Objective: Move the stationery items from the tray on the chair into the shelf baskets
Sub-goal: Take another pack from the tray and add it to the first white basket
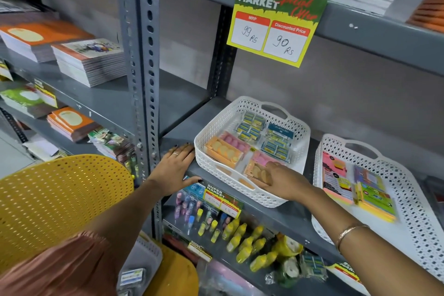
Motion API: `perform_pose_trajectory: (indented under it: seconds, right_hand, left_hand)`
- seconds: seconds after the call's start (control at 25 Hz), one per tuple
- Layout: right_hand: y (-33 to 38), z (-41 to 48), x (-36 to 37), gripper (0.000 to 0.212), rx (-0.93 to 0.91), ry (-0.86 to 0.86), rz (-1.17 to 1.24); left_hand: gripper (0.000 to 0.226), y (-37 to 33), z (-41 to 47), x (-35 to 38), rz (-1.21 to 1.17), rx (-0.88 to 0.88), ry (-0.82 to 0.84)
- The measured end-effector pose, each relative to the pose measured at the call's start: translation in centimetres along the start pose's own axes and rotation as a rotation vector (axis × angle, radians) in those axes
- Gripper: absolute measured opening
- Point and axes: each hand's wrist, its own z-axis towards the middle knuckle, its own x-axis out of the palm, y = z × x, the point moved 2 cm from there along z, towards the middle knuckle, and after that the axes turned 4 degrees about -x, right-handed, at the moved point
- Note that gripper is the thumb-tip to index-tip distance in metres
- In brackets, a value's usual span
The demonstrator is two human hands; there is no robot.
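A white lattice basket (296,125) stands on the grey shelf (177,125). It holds orange and pink eraser boxes (224,149) and blue eraser packs (275,142). My right hand (286,181) reaches over the basket's front rim and its fingers rest on an orange eraser box (257,172) at the front right corner. My left hand (175,168) lies flat on the shelf edge just left of the basket, fingers spread, holding nothing. The tray (144,259) sits on the yellow chair (60,199) at the bottom, with a small pack (132,276) in it.
A second white basket (408,202) to the right holds sticky-note packs (358,192). The shelf below carries pens and yellow glue bottles (240,235). Notebook stacks (89,62) fill the left shelves. A price sign (276,24) hangs from the upper shelf.
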Motion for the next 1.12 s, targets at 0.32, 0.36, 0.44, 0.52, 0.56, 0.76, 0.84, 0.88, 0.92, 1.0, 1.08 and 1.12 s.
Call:
perform_pose_trajectory:
  seconds: [0.32,0.36,0.44,0.52,0.56,0.76,0.84,0.88,0.92,1.0,1.08,1.12]
  right_hand:
    - [1.5,-1.2,-2.1,0.069,0.057,-0.122,-0.037]
    - [2.4,-1.4,-2.7,0.062,0.027,-0.219,-0.036]
    - [4.7,-1.7,-4.0,0.048,-0.061,-0.471,0.013]
    - [8.2,-1.8,-4.7,0.038,-0.189,-0.671,0.11]
    - [10.2,-1.7,-4.4,0.035,-0.274,-0.735,0.153]
    - [20.1,0.9,2.6,0.034,-0.621,-0.68,0.236]
    - [23.5,2.3,7.6,0.034,-0.673,-0.53,0.204]
    - [24.9,2.9,10.2,0.035,-0.685,-0.438,0.19]
    - [26.3,3.5,12.9,0.039,-0.703,-0.35,0.168]
    - [29.1,4.4,19.1,0.046,-0.748,-0.157,0.119]
    - [31.4,4.5,25.1,0.051,-0.772,0.085,0.098]
    - [32.6,4.4,28.3,0.052,-0.779,0.191,0.08]
  left_hand:
    - [0.086,0.1,0.2,0.3,0.025,0.027,-0.056]
    - [0.086,0.1,0.3,0.2,0.017,0.036,-0.056]
    - [0.086,0.3,-0.5,-0.1,-0.015,0.042,-0.057]
    - [0.084,1.4,-2.9,-0.3,-0.056,0.001,-0.052]
    - [0.082,2.2,-4.9,-0.1,-0.068,-0.034,-0.048]
    - [0.081,7.3,-18.2,2.9,-0.066,-0.272,0.033]
    - [0.082,8.9,-23.9,4.5,-0.08,-0.374,0.119]
    - [0.083,9.3,-26.4,5.3,-0.071,-0.406,0.161]
    - [0.084,9.7,-29.0,6.2,-0.068,-0.436,0.195]
    - [0.085,10.1,-34.1,8.2,-0.071,-0.484,0.253]
    - [0.083,10.1,-38.3,10.5,-0.055,-0.511,0.298]
    - [0.081,10.1,-40.1,11.9,-0.053,-0.512,0.314]
